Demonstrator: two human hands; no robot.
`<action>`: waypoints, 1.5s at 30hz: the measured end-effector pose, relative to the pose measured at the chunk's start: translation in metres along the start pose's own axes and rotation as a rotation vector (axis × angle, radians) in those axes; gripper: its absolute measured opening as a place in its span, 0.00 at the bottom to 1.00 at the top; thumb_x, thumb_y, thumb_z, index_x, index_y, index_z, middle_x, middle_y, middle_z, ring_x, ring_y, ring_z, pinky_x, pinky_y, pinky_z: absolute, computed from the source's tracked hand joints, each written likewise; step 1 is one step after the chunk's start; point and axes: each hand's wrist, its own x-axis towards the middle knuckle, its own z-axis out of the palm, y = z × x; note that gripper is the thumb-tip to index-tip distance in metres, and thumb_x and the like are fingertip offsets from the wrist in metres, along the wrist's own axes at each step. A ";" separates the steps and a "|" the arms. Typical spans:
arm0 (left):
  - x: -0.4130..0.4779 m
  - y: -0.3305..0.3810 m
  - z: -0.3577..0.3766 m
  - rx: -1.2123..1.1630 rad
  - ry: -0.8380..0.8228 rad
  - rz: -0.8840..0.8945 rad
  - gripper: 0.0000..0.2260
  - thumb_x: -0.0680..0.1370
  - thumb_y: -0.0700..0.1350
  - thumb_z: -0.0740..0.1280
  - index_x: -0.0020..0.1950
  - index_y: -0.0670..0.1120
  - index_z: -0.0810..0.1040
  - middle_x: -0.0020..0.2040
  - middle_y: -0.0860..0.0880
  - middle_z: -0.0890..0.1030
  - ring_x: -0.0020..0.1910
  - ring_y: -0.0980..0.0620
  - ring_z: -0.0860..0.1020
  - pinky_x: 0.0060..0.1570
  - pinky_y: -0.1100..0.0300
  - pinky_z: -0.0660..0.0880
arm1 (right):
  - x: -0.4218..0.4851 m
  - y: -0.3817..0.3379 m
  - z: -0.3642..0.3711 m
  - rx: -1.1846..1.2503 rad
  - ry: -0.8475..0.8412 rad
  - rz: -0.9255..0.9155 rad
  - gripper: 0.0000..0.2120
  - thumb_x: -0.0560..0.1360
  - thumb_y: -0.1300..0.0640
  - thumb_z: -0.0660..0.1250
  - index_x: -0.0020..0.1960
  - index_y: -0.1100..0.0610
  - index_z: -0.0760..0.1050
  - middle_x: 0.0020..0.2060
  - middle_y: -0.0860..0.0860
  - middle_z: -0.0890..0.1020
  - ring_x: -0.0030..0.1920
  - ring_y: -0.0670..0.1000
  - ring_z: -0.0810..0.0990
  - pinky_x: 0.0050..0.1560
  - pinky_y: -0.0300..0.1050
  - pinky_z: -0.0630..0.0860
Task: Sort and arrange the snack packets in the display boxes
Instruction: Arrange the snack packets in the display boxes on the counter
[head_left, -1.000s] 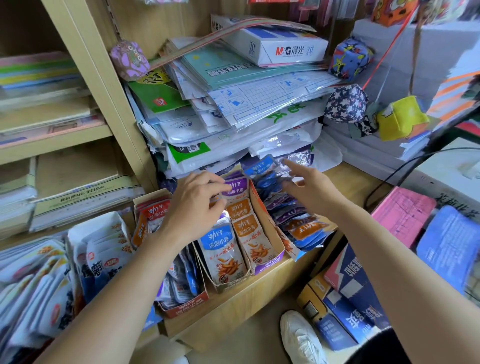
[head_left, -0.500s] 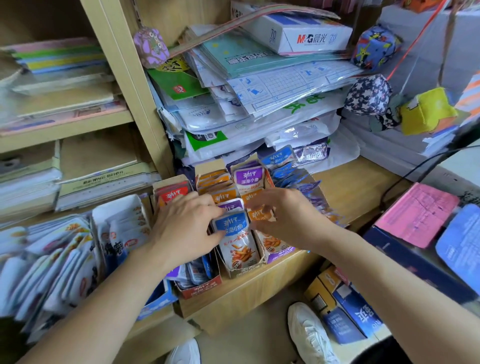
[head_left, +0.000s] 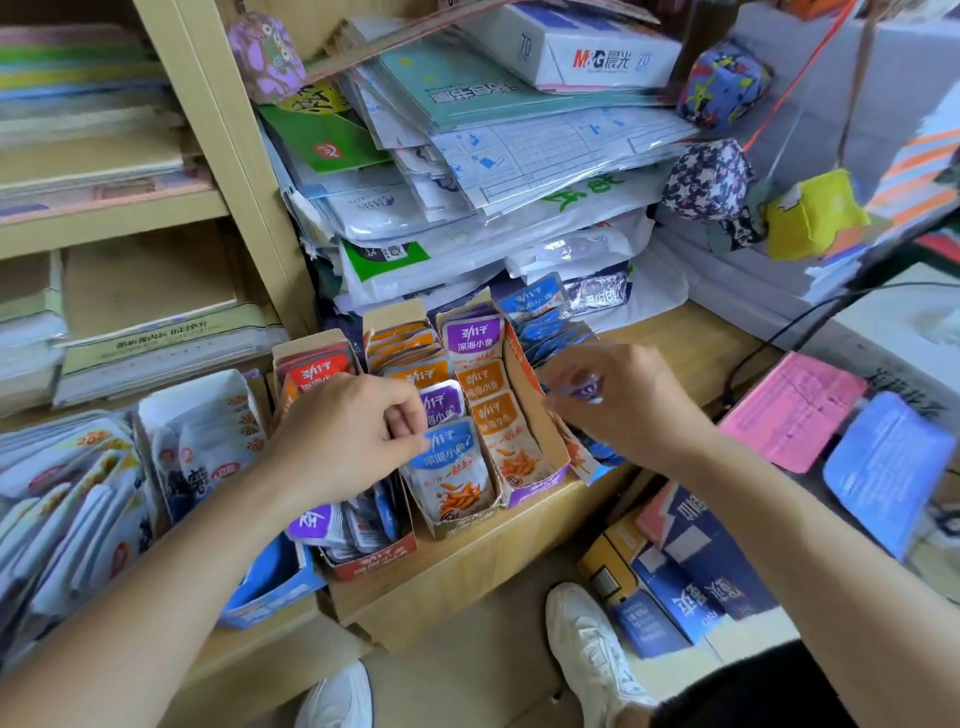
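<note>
The left hand (head_left: 343, 436) is pinching the top corner of the blue packet (head_left: 452, 467) at the front of the middle box (head_left: 460, 524), seemingly steadying that row. Just right of the box, the right hand (head_left: 628, 410) is clamping its fingers on a purple packet (head_left: 587, 391), probably for sorting.

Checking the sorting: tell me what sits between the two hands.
Head view: two display boxes sit between the left hand and the right hand, which pinches a purple packet. A blue packet fronts one box, orange packets the other.
</note>
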 end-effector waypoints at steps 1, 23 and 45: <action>0.000 0.000 0.001 -0.018 -0.002 -0.002 0.08 0.72 0.48 0.77 0.39 0.57 0.80 0.33 0.60 0.80 0.37 0.67 0.77 0.33 0.68 0.68 | 0.000 0.010 -0.005 -0.053 0.037 0.037 0.10 0.72 0.60 0.77 0.52 0.53 0.84 0.41 0.46 0.82 0.41 0.46 0.80 0.42 0.40 0.78; -0.008 0.009 -0.017 -0.328 -0.396 0.093 0.06 0.70 0.47 0.80 0.43 0.52 0.86 0.40 0.56 0.85 0.38 0.60 0.82 0.37 0.69 0.75 | 0.025 0.050 0.009 -0.221 0.138 0.282 0.05 0.74 0.61 0.75 0.48 0.56 0.87 0.43 0.50 0.77 0.43 0.51 0.75 0.42 0.42 0.68; -0.007 0.001 -0.009 -0.289 -0.155 0.029 0.07 0.72 0.42 0.78 0.45 0.54 0.85 0.40 0.62 0.84 0.37 0.61 0.81 0.36 0.70 0.74 | 0.015 0.024 -0.040 0.711 0.448 0.360 0.04 0.78 0.63 0.70 0.45 0.57 0.79 0.34 0.51 0.84 0.33 0.47 0.83 0.37 0.40 0.80</action>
